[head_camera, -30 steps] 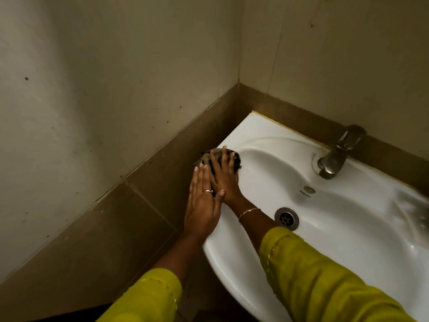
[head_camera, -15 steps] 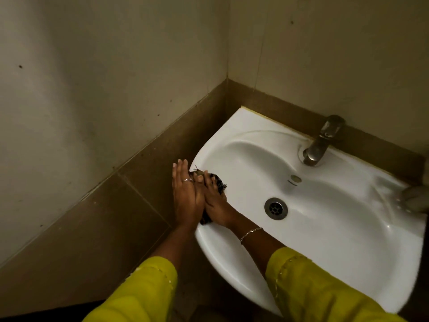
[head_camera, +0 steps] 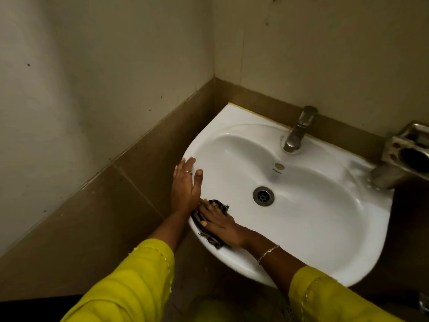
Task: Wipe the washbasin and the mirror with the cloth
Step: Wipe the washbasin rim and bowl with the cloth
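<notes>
A white washbasin (head_camera: 325, 228) is fixed in the corner of the walls. My right hand (head_camera: 220, 225) presses a dark frayed cloth (head_camera: 212, 239) flat onto the basin's front left rim. My left hand (head_camera: 185, 185) rests flat on the left rim just above it, fingers straight, holding nothing. The cloth is mostly hidden under my right palm. No mirror is in view.
A metal tap (head_camera: 298, 130) stands at the back of the basin, and a drain (head_camera: 263, 195) sits in the bowl. A metal soap holder (head_camera: 411, 152) juts from the wall at the right. Brown tiled walls close in on the left and behind.
My right hand has slid the cloth along the left rim toward the front of the basin. My left hand stayed on the rim, now farther back than the cloth.
</notes>
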The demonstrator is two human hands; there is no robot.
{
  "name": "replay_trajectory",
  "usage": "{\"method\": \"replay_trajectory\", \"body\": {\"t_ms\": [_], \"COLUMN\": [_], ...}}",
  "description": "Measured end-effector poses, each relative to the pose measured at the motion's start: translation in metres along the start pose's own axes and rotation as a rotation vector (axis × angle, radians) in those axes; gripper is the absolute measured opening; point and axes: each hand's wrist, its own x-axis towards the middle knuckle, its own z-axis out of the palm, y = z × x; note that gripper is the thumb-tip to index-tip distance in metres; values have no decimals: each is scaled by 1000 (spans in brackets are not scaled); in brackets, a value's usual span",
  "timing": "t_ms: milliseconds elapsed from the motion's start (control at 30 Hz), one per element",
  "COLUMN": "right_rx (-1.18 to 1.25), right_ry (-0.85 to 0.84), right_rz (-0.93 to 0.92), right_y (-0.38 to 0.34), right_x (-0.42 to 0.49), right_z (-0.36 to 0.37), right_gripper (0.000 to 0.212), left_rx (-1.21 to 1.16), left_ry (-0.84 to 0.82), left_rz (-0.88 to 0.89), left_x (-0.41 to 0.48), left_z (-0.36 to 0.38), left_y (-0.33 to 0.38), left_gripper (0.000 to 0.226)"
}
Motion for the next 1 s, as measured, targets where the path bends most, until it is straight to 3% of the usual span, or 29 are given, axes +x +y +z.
{"method": "replay_trajectory", "body": {"t_ms": [267,433,1000], "right_rx": [-28,-61,-253], "right_ry": [-78,-137,-301], "right_rz": [38,67,139], "right_y": [8,13,61], "right_x": [-34,-64,-149], "right_z": [3,-2,-43], "right_gripper": [53,56,53], "left_rx": [330,501,623], "left_ry": [-133,-201,-233], "left_rz": [76,93,143], "left_x": [6,6,7], "left_z": [5,8,10], "left_y": [-6,-10,-14], "left_gripper": [80,86,83]}}
